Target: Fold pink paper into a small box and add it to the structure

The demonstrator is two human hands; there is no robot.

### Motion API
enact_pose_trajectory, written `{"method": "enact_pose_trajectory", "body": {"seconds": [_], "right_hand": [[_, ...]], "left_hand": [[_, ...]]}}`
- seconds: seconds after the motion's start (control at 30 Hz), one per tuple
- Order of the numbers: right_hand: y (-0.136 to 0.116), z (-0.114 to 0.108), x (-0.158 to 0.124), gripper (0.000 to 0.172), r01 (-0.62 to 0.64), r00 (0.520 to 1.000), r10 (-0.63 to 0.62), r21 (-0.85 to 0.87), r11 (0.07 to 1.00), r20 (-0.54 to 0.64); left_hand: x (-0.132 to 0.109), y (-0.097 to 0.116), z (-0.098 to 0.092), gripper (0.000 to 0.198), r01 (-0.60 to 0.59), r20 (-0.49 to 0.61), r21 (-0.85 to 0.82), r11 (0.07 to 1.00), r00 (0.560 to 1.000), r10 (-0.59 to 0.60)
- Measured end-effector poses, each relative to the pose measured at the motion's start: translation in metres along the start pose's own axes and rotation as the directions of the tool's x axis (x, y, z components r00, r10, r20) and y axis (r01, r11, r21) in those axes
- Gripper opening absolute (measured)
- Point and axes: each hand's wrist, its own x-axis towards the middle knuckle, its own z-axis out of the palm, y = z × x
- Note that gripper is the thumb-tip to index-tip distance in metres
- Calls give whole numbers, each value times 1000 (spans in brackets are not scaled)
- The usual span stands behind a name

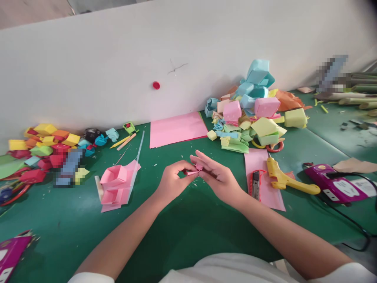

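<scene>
A small folded piece of pink paper (pixel 198 168) is between my two hands above the green table. My left hand (pixel 176 179) pinches its left side between thumb and fingers. My right hand (pixel 216 177) touches the paper's right side with the thumb, its other fingers stretched out and pointing up and left. To the left of the hands, two open pink paper boxes (pixel 114 176) sit on pink paper scraps. Beyond the hands a flat pink sheet (pixel 178 129) lies by the wall.
Colorful folded paper shapes (pixel 60 137) lie at the left. A larger paper pile (pixel 250 114) stands at the back right. Nearer are a red cutter (pixel 255 185), a yellow glue gun (pixel 282 177) and a purple power strip (pixel 335 182) with a black cable.
</scene>
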Motion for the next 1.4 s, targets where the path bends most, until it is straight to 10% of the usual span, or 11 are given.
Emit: {"method": "enact_pose_trajectory", "body": {"seconds": [0.3, 0.77, 1.1, 1.4], "right_hand": [[5, 3, -4, 52, 36, 999, -36, -38, 999, 0], [9, 9, -3, 51, -19, 987, 6, -81, 997, -163], [16, 13, -10, 49, 64, 971, -128, -299, 952, -200], [14, 13, -10, 52, 116, 970, -193, -416, 902, -147]], "left_hand": [[1, -9, 5, 21, 184, -9, -178, 967, 982, -189], [-5, 6, 6, 6, -165, -87, 66, 984, 981, 171], [-3, 6, 6, 10, 40, -40, -170, 985, 998, -47], [3, 4, -2, 7, -96, 6, 1, 995, 995, 96]]}}
